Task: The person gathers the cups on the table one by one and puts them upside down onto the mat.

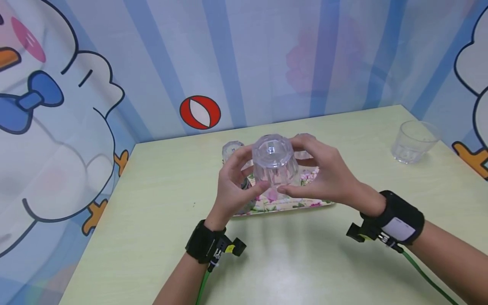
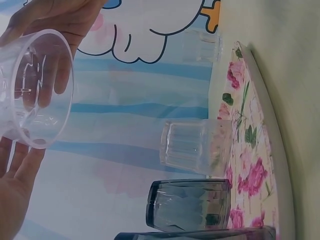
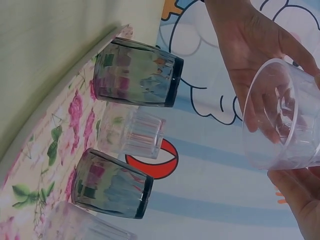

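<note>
A clear plastic cup (image 1: 275, 160) is held upside down above the floral tray (image 1: 289, 206), its faceted base upward. My left hand (image 1: 237, 182) grips its left side, thumb at the front and fingers behind. From the other side my right hand (image 1: 325, 173) holds the same cup, with its thumb near the rim. In both wrist views the cup's open mouth faces down toward the tray. Beneath it, upside-down cups stand on the tray: a smoky tinted one (image 3: 137, 72), another tinted one (image 3: 112, 185) and a clear one (image 3: 131, 132). My hands partly hide these in the head view.
A clear cup (image 1: 413, 144) stands upright near the right edge of the pale table (image 1: 160, 203). Behind the table hangs a printed cartoon backdrop (image 1: 267, 63). Green cables (image 1: 428, 275) run from the wrist cameras along the forearms.
</note>
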A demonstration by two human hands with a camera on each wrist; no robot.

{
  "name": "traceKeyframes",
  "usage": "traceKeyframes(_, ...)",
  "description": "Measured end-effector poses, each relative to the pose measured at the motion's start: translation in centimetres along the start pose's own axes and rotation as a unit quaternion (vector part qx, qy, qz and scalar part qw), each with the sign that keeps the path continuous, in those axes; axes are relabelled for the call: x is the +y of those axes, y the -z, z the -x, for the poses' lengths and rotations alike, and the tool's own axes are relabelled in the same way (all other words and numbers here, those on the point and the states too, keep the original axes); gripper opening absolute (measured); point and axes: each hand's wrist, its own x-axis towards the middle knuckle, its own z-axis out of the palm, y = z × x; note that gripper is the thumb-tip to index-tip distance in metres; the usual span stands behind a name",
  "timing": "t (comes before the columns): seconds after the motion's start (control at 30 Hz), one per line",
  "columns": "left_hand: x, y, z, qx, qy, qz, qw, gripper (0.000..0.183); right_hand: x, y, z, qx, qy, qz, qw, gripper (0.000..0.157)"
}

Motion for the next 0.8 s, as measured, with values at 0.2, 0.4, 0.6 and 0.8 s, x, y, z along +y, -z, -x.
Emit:
traceKeyframes(0.2,0.01,-0.06,-0.03,-0.012,0.005,-0.003,0.9999,0.093,0.26,-0.16,0.42,0.005,-0.006,-0.003,1.0,0.082)
traceKeyframes(0.4,-0.05,-0.04,0.06,-0.02,0.009,-0.014,0.9997,0.091,0.34,-0.23,0.77,0.003,-0.025,-0.007,1.0,0.082)
traceKeyframes(0.6,-0.01,-0.05,0.06,-0.019,0.006,-0.028,0.9994,0.089,0.22,-0.21,0.8,-0.006,-0.042,-0.009,0.999,0.082)
traceKeyframes(0.8,0.11,-0.12,-0.01,-0.013,0.0,-0.034,0.9993,0.088,-0.06,-0.01,0.65,-0.021,-0.055,-0.001,0.998,0.082)
